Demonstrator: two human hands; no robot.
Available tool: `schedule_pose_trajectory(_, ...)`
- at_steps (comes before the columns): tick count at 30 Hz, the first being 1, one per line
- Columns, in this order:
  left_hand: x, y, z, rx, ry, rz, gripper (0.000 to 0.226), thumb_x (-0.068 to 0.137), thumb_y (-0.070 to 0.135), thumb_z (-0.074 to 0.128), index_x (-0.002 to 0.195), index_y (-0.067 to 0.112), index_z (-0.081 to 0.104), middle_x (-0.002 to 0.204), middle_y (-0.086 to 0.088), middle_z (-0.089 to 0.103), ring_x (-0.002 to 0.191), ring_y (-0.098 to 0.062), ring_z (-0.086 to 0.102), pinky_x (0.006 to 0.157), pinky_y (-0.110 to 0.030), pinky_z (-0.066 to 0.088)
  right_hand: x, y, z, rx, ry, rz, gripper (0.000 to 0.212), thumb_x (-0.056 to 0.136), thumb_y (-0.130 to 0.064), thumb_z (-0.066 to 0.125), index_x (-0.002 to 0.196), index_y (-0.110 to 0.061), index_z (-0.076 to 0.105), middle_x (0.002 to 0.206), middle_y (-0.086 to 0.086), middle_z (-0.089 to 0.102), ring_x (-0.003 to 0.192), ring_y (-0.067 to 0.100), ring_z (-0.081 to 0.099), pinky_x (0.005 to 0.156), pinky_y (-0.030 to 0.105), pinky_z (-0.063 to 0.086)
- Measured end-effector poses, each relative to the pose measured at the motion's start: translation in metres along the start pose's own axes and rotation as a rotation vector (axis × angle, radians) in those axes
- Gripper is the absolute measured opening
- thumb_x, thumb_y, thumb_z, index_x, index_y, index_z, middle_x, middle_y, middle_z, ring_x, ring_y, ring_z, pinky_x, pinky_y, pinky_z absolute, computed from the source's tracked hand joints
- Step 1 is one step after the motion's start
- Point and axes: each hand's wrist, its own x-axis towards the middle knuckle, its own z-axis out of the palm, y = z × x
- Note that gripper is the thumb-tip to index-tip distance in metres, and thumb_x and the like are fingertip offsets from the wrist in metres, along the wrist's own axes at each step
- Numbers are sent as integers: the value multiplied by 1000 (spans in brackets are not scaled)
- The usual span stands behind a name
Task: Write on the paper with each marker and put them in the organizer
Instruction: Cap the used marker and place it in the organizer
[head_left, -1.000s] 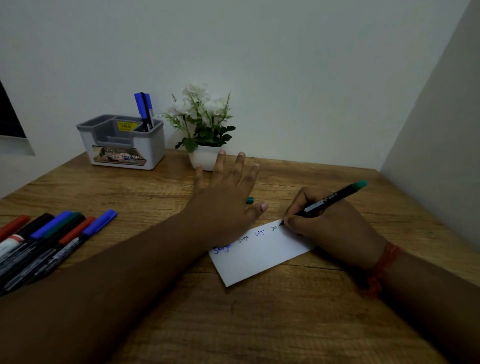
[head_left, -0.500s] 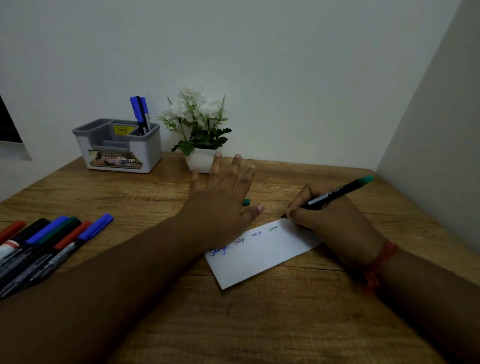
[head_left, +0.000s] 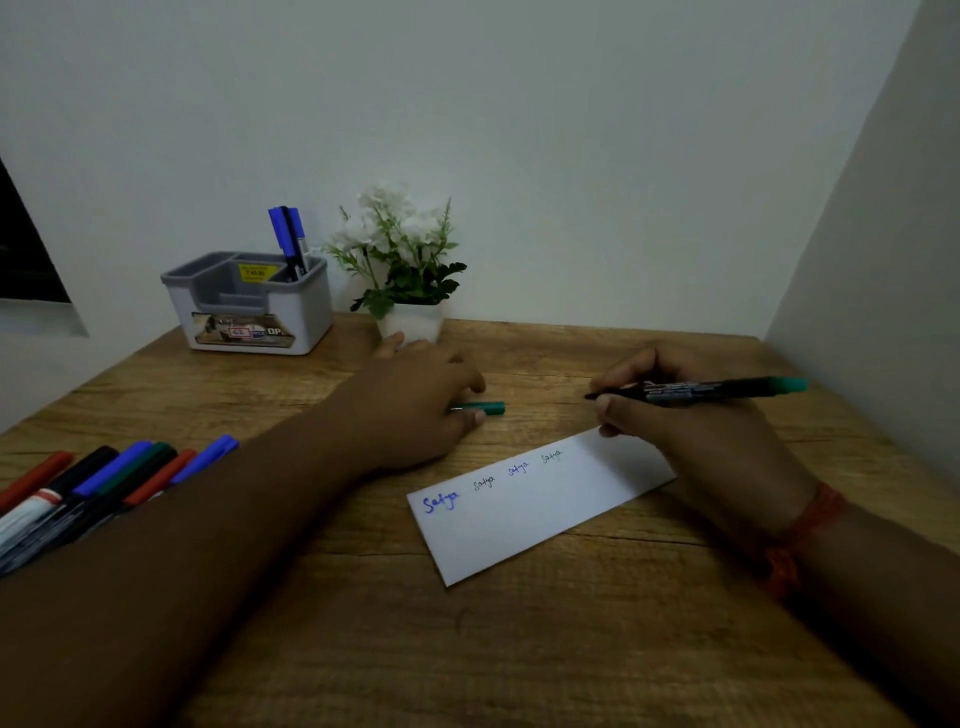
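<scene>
A white paper strip (head_left: 524, 514) with several small written words lies on the wooden desk (head_left: 519, 649). My right hand (head_left: 691, 415) grips an uncapped green marker (head_left: 717, 391), lifted off the paper and lying level with its tip pointing left. My left hand (head_left: 415, 395) is off the paper, its fingers curled over the green cap (head_left: 491, 408) on the desk just beyond the paper. A grey organizer (head_left: 249, 306) at the back left holds two blue markers (head_left: 288, 241).
Several markers (head_left: 98, 488) in red, black, blue and green lie in a row at the left edge, partly under my left forearm. A potted white flower plant (head_left: 405, 270) stands behind my left hand. Walls close the back and right sides.
My right hand lifted the green marker off the paper and turned it level. My left hand left the paper and closed over the green cap.
</scene>
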Motion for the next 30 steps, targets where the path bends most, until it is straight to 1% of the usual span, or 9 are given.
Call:
schedule_pose_trajectory(2,-1,0,-1,-45,-3,2,31,95,49,54,121,35,62,114,11,58,109,-11,52,97,-36,40,-1,1,-1,-13,1,-1,10,84,-16,76,92,-22,73,95,-5,76,90,12,73,93,42,58)
schedule_pose_trajectory(3,-2,1,-2,-76,1,0,27,95,45,56,118,34,64,110,11,59,103,-10,53,89,-34,44,-1,1,-1,-24,-6,-5,11,85,-19,76,93,-25,74,97,-7,76,94,10,72,95,42,56)
schedule_pose_trajectory(5,-2,2,-3,-121,-1,-5,22,95,39,59,115,34,65,107,12,60,98,-8,54,83,-33,47,-3,1,-1,-13,-25,-8,11,87,-24,74,96,-29,76,99,-11,76,95,5,72,97,42,55)
schedule_pose_trajectory(8,-2,3,-4,-230,44,4,16,95,31,61,110,32,67,101,16,59,94,-6,54,80,-31,47,-3,1,-2,35,-48,0,13,90,-21,69,96,-28,78,97,-14,77,91,0,72,97,37,55)
schedule_pose_trajectory(14,-3,19,-5,-401,212,87,13,95,24,61,105,31,68,90,24,57,90,-1,56,79,-29,49,-1,2,-1,158,-54,-14,9,93,-14,65,94,-12,74,94,5,78,92,18,76,93,43,59)
schedule_pose_trajectory(17,-3,24,-4,-435,215,108,13,95,26,61,104,33,67,90,26,57,89,-1,57,77,-29,49,-2,2,-1,186,-51,-50,10,93,-15,65,94,-9,73,93,8,78,91,21,76,92,46,59)
schedule_pose_trajectory(22,-3,29,-4,-417,219,138,13,96,27,60,106,33,66,89,28,54,89,2,55,73,-19,44,-2,2,0,178,-59,-80,10,93,-14,64,93,-7,72,92,8,78,89,21,76,90,46,60)
schedule_pose_trajectory(28,-4,29,-4,-447,225,111,12,96,27,59,105,33,65,94,16,62,87,-3,56,76,-37,51,0,3,-1,185,-50,-112,11,94,-11,62,92,-5,71,92,11,77,90,24,76,90,47,60)
schedule_pose_trajectory(30,-4,30,-4,-451,225,108,12,96,26,59,105,33,65,94,14,64,86,-4,57,76,-39,51,0,3,-1,179,-48,-115,11,94,-12,62,92,-5,71,92,11,77,89,24,76,89,47,60)
